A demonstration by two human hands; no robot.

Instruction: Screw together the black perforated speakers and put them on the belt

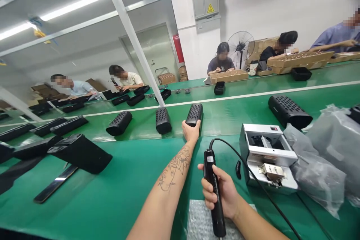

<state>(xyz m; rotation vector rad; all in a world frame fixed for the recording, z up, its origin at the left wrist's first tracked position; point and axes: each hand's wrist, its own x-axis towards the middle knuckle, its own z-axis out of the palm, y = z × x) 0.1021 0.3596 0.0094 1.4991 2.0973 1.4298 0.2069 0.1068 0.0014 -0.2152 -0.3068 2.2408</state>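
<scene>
My left hand reaches across the green conveyor belt and grips the near end of a black perforated cylindrical speaker housing. My right hand is closed around a black corded electric screwdriver, held upright above a sheet of bubble wrap. Its black cord arcs to the right past a small black part. Just right of that hand sits an open white-and-silver bench fixture. The tip of the screwdriver is hidden below the frame.
Similar black speaker housings lie in a row along the belt, with a large one at right. Grey plastic bags are heaped at right. Flat black panels lie at left. Co-workers sit across the belt with cardboard trays.
</scene>
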